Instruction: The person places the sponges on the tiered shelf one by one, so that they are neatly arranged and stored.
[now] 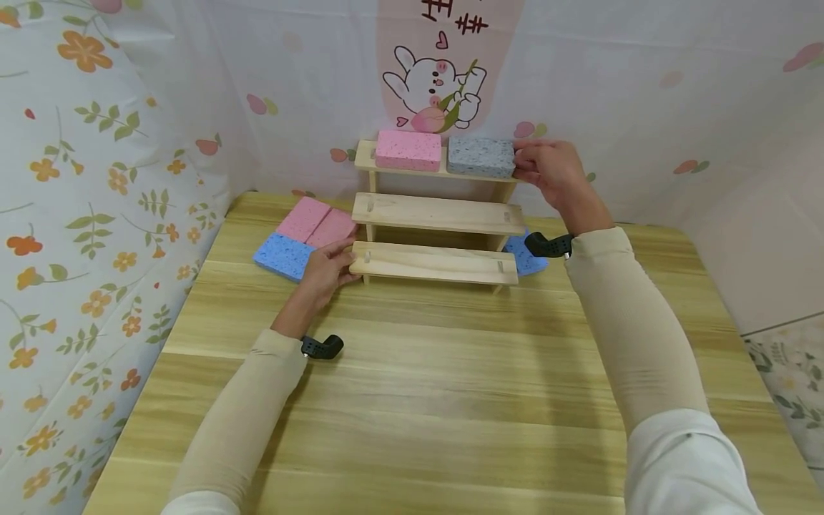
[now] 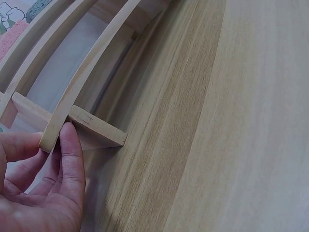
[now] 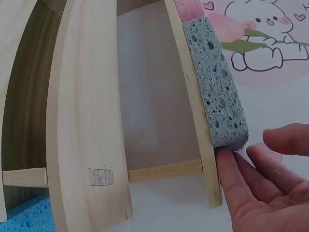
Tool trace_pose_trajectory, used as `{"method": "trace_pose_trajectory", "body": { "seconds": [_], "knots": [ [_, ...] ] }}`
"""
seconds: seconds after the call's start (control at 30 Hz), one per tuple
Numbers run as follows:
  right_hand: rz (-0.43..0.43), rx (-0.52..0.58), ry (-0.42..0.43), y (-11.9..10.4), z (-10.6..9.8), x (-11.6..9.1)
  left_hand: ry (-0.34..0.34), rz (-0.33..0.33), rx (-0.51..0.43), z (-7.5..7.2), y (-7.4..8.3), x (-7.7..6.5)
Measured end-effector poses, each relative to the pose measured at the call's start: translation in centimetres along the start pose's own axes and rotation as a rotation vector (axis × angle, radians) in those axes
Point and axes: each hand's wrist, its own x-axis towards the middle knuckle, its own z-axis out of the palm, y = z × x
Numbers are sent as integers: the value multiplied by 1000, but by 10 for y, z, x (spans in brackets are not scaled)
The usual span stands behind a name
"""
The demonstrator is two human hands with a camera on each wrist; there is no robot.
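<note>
A three-tier wooden step shelf stands at the back of the table. On its top tier a pink sponge and a grey sponge lie side by side with a narrow gap. My left hand pinches the left end of the lowest board, thumb on one face and fingers under it. At the top tier's right end, my right hand touches the end of the grey sponge with its fingertips. Its thumb stands away from the sponge in the right wrist view.
Two pink sponges and a blue sponge lie on the table left of the shelf. Another blue sponge shows partly behind the shelf's right side. A printed cloth backdrop rises right behind the shelf.
</note>
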Motion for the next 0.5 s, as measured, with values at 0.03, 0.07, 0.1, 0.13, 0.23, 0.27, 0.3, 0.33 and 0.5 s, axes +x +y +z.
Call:
{"method": "trace_pose_trajectory", "body": {
  "seconds": [0.03,0.07,0.1,0.13,0.23,0.27,0.3,0.33,0.5],
  "knots": [
    [3,6,2,0,0,0,-1,-2,3,0,0,0],
    [5,12,6,0,0,1,-2,-4,2,1,0,0],
    [7,16,7,-1,-1,1,-4,-13,-2,2,3,-2],
    [8,24,4,-1,-1,1,-4,-12,-1,2,2,-1],
    [9,67,2,0,-4,-1,-7,-11,-2,2,2,-1],
    [8,83,5,1,-5,-2,-8,-10,-2,2,1,-1],
    [5,97,10,2,-7,-3,-7,-9,-2,2,1,-1],
    [2,119,18,3,-9,-5,-3,-2,-1,2,-2,1],
    [2,223,82,7,-19,-11,1,-4,-2,1,-1,1]
  ]
}}
